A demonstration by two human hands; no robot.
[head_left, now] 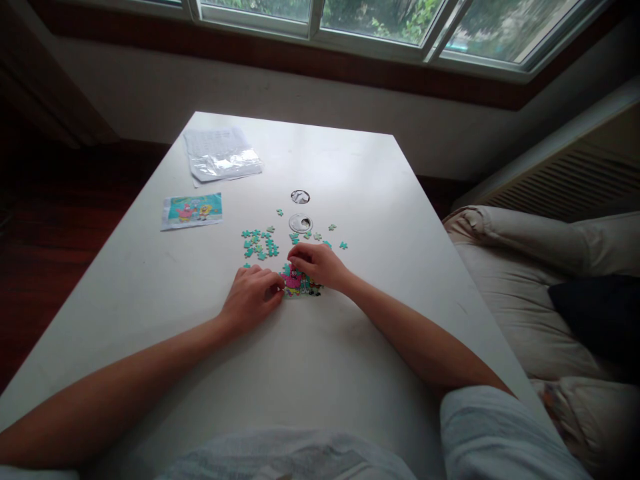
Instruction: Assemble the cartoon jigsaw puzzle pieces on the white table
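Note:
A small, partly joined jigsaw puzzle with pink and teal colours lies on the white table. My left hand rests beside its left edge, fingers curled and pinching at the edge. My right hand lies over its upper right part, fingers bent down onto the pieces. Several loose teal pieces are scattered just beyond the hands. What the fingertips pinch is too small to name.
A picture card lies at the left. A clear plastic bag on paper sits farther back. Two round silvery holes mark the table's middle. Cushions lie along the right; a window runs behind.

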